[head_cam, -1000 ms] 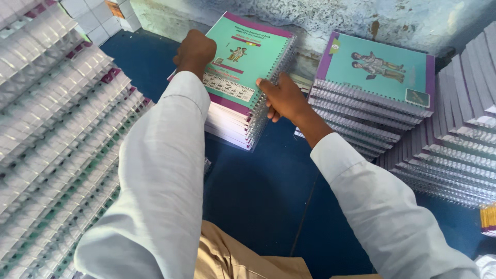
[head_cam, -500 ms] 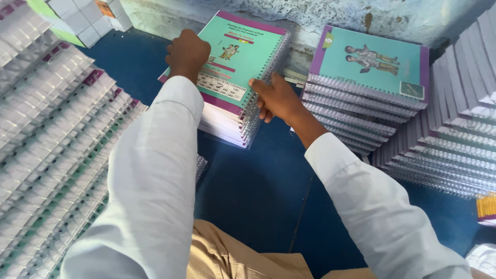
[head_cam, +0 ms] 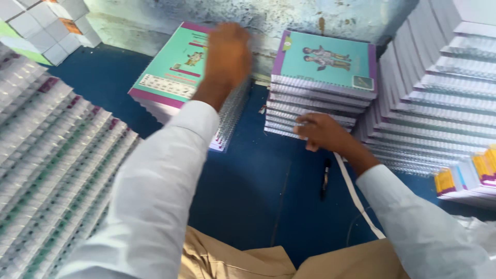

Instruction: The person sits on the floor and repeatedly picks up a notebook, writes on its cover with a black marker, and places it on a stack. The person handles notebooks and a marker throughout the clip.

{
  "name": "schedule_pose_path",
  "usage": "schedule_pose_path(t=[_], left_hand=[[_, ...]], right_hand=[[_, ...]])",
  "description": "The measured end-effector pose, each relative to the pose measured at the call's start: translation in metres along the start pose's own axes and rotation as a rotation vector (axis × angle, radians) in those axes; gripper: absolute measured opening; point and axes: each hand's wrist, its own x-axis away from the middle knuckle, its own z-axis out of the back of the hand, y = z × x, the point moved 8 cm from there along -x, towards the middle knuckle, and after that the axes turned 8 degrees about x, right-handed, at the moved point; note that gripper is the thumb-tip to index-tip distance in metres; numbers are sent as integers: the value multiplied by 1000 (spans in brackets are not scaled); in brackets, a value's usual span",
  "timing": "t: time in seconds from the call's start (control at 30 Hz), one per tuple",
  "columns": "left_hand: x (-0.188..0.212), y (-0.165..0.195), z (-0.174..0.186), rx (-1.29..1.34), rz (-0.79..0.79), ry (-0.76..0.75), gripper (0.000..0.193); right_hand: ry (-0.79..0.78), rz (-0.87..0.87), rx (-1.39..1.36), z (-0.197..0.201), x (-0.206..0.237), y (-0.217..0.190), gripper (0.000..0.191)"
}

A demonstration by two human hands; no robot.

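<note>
The left stack of spiral-bound booklets [head_cam: 178,77] lies flat on the blue floor [head_cam: 248,186], its top cover glossy teal with a purple border and a small drawing, the wire coils running down its right edge in a silvery ribbed line. The left hand [head_cam: 227,54] is over the top right part of that cover, blurred, so I cannot tell whether its fingers grip or merely rest there. Just beside it, across a narrow strip of floor, stands the right stack of booklets [head_cam: 323,77], same teal and purple cover, with two drawn figures, thin white page edges layered beneath. The right hand [head_cam: 323,133] presses against the lower front edge of this stack, fingers curled loosely, touching the bottom booklets; it closes around nothing visible. A black pen [head_cam: 325,178] lies on the floor near that wrist, next to a white strap [head_cam: 356,199]. Both arms wear smooth white sleeves over tan trousers. To the far left and right rise stepped banks of more bound booklets [head_cam: 51,155], coil spines outward, against a rough, flaking pale-blue wall [head_cam: 258,15]
</note>
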Motion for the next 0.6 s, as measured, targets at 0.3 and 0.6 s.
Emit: schedule_pose_path(t=[0.3, 0.6], left_hand=[[5, 176, -97, 245, -248, -162, 29], [-3, 190, -152, 58, -324, -184, 27]], right_hand=[[203, -43, -234, 45, 38, 98, 49], [244, 13, -157, 56, 42, 88, 46]])
